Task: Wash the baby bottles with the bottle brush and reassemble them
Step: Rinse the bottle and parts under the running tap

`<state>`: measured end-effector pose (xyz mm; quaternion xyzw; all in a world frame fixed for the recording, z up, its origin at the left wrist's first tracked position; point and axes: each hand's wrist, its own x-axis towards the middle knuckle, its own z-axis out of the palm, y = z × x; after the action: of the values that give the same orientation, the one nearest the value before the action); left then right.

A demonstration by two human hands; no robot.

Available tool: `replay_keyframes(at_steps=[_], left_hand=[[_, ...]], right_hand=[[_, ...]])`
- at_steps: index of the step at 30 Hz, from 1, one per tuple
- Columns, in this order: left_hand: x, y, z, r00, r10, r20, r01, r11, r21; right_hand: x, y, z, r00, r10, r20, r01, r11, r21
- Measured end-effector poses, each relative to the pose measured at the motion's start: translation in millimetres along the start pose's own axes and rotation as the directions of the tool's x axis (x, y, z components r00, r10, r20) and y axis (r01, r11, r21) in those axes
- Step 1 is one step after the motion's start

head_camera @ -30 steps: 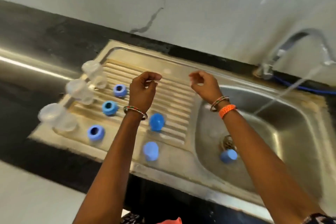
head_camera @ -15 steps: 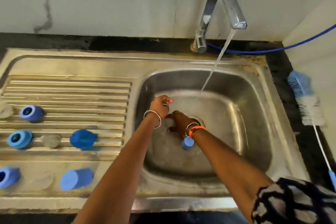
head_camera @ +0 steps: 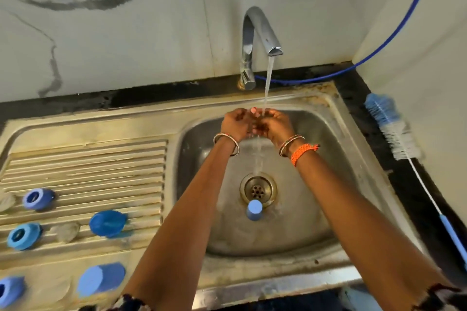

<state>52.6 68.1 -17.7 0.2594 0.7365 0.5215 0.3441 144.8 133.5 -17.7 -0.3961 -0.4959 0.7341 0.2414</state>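
Two hands meet under running water at the upper centre of the frame: the left hand (head_camera: pixel 235 124) and the right hand (head_camera: pixel 274 125) are cupped close together with fingers curled inward, touching at the fingertips where the stream strikes them. Whether they hold a small clear part between them cannot be told. Thin bangles ring both wrists, and an orange braided band (head_camera: pixel 303 154) sits on the right one.

The water falls from a chrome tap (head_camera: pixel 260 33) at top centre, runs through the hands and drops toward the drain (head_camera: pixel 258 188) in the steel sink (head_camera: pixel 328 184). A blue cap (head_camera: pixel 254 209) lies in the basin just below the drain.

On the ribbed draining board (head_camera: pixel 88 166), left of the frame, bottle parts are spread apart: blue screw rings at (head_camera: pixel 38 198), (head_camera: pixel 22 235) and (head_camera: pixel 10 290), a dark blue cap (head_camera: pixel 108 223), a lighter blue cap (head_camera: pixel 101 279) at lower left, and a clear teat (head_camera: pixel 66 231) between ring and cap.

The bottle brush (head_camera: pixel 394 126) lies on the dark counter along the right edge, bristles toward the wall, its blue handle reaching to the lower right. A blue hose (head_camera: pixel 394 30) curves across the wall at upper right.
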Motion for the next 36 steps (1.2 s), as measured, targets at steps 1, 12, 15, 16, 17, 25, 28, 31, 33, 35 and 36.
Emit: replay_keyframes(at_steps=[1,12,15,16,17,25,28,31,33,35,36], left_hand=[[-0.4,3.5,0.0,0.999,0.048,0.024,-0.048,0.999,0.022],[-13.5,-0.3,-13.3,0.937,0.291,0.194,-0.350,0.760,0.548],[-14.2,2.2,-13.9,0.955,0.265,0.130,-0.293,0.904,0.313],[-15.8,3.1,-13.9,0.964,0.245,0.104,-0.261,0.946,0.191],[-16.9,2.6,-14.5,0.970,0.234,0.071,-0.241,0.964,0.109],[-12.2,-28.9,-22.7,0.988,0.114,-0.105,-0.100,0.986,0.134],[-12.3,-30.3,-25.6,0.991,0.094,-0.097,-0.081,0.989,0.125],[-15.9,-32.8,-26.3,0.997,0.053,-0.060,-0.045,0.992,0.118],[-17.9,-33.3,-26.0,0.999,0.011,-0.041,-0.008,0.998,0.062],[-21.8,-34.5,-27.6,0.999,-0.014,-0.045,0.014,1.000,0.015],[-25.3,-35.5,-28.4,0.998,-0.032,-0.050,0.031,0.999,-0.015]], right_hand=[[-1.6,0.8,-0.6,0.999,0.029,-0.020,-0.028,0.999,0.031],[-16.1,22.6,-10.5,0.964,-0.234,0.128,0.267,0.855,-0.444],[-17.0,24.4,-11.1,0.928,-0.360,0.099,0.347,0.736,-0.581],[-16.8,26.1,-11.6,0.914,-0.400,0.066,0.355,0.712,-0.605],[-16.9,27.2,-11.3,0.906,-0.422,0.031,0.349,0.705,-0.617],[-12.2,41.3,-6.4,0.901,-0.431,-0.046,0.326,0.744,-0.583],[-8.2,39.6,-2.5,0.921,-0.377,-0.093,0.279,0.808,-0.519],[-5.3,32.8,0.5,0.988,-0.104,-0.118,0.061,0.946,-0.317],[-8.2,28.0,2.4,0.988,0.077,-0.131,-0.096,0.985,-0.144],[-14.0,24.0,3.6,0.980,0.130,-0.149,-0.157,0.969,-0.190],[-15.3,23.2,3.2,0.981,0.117,-0.153,-0.155,0.952,-0.264]])
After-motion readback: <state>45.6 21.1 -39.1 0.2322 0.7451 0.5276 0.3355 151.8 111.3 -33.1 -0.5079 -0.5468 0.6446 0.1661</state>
